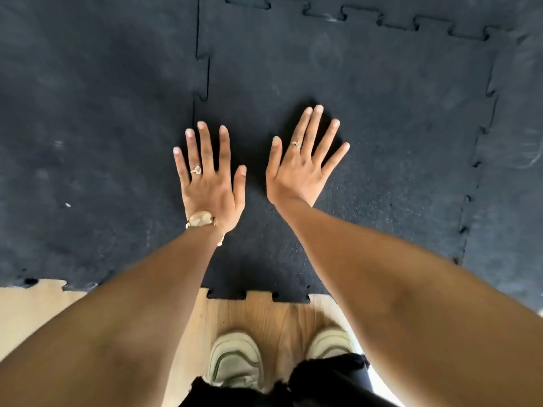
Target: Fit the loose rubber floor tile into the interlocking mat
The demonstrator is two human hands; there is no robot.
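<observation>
Rubber floor tile lies flat in the middle of the interlocking mat, and it is our landmark. Its toothed far edge and right edge sit meshed with the neighbouring pieces, dark slits showing at some notches. Its left edge meets the mat along a thin seam. Its near edge, tabs and all, stops at the bare wooden floor, unjoined. Left hand presses flat on the tile near the left seam, fingers spread wide, grip holding nothing. Right hand is just beside it, also flat, splayed and empty. Most of the tile's surface beyond and right of the hands lies bare. Pale shoes stand on the wood just short of the near edge.
</observation>
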